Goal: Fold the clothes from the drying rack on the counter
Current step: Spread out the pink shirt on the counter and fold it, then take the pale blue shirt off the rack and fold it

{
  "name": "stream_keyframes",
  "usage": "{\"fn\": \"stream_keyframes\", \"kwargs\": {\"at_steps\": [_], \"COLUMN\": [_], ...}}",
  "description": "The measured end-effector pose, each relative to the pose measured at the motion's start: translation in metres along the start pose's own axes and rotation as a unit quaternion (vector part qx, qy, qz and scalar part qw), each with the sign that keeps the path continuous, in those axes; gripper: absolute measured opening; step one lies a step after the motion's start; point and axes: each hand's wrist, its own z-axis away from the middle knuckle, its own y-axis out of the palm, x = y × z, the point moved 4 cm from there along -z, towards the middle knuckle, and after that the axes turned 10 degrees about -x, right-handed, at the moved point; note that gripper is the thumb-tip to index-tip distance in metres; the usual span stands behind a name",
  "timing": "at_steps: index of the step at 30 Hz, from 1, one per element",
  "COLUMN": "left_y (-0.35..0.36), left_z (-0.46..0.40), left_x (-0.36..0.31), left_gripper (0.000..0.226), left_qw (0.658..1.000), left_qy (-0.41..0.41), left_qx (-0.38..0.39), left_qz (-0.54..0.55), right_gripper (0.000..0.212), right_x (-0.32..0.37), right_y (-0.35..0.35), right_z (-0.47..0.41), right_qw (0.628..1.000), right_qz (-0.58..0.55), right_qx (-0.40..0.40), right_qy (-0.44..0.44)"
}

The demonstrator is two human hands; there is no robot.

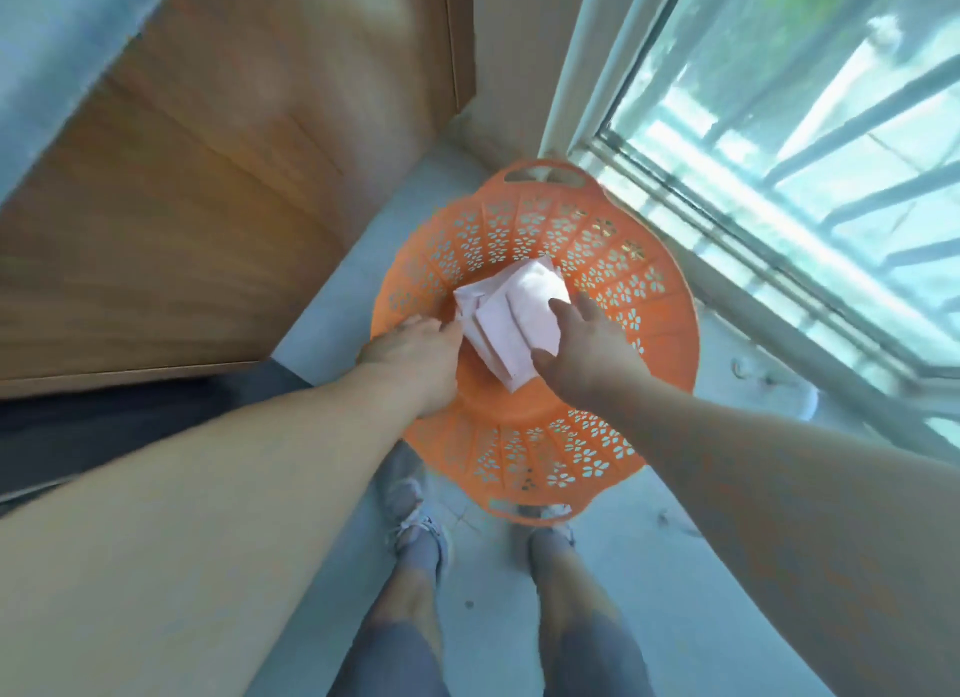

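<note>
A folded pale pink cloth [511,311] lies in the bottom of a round orange laundry basket [660,301] on the floor in front of my feet. My left hand [415,356] reaches into the basket at the cloth's left edge, its fingertips against the fabric. My right hand [584,348] sits on the cloth's right side, fingers straight on top and thumb at the near edge. Whether either hand grips the cloth is hidden by the hands themselves.
A wooden cabinet front [182,202] rises on the left under a grey counter edge [52,62]. A sliding glass window [805,176] and its frame run along the right. My shoes [415,530] stand on the grey floor just behind the basket.
</note>
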Motion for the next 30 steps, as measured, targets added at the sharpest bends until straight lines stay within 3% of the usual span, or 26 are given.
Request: {"fn": "stream_keyframes", "kwargs": {"at_steps": [5,15,18,23,30], "left_y": [-0.094,-0.242,-0.271,-0.307,-0.339], "left_z": [0.113,0.304,0.338,0.402,0.47], "left_x": [-0.021,-0.067,-0.072,-0.097,-0.189], "left_gripper": [0.062,0.065,0.07,0.072,0.07], "left_qw": [0.999,0.987,0.98,0.973,0.956], "left_qy": [-0.02,-0.017,0.006,0.061,0.182], "left_qx": [-0.005,-0.124,-0.158,-0.195,-0.218], "left_qz": [0.045,0.104,0.122,0.11,0.073], "right_gripper": [0.074,0.067,0.061,0.068,0.058], "right_x": [0.035,0.083,0.09,0.091,0.064], "right_y": [-0.106,-0.281,-0.309,-0.331,-0.351], "right_z": [0.092,0.263,0.309,0.404,0.519], "right_qw": [0.999,0.997,0.991,0.975,0.96], "right_qz": [-0.028,-0.053,-0.08,-0.133,-0.137], "right_qx": [0.005,-0.063,-0.103,-0.175,-0.237], "right_qy": [0.016,-0.012,-0.008,0.038,0.059]}}
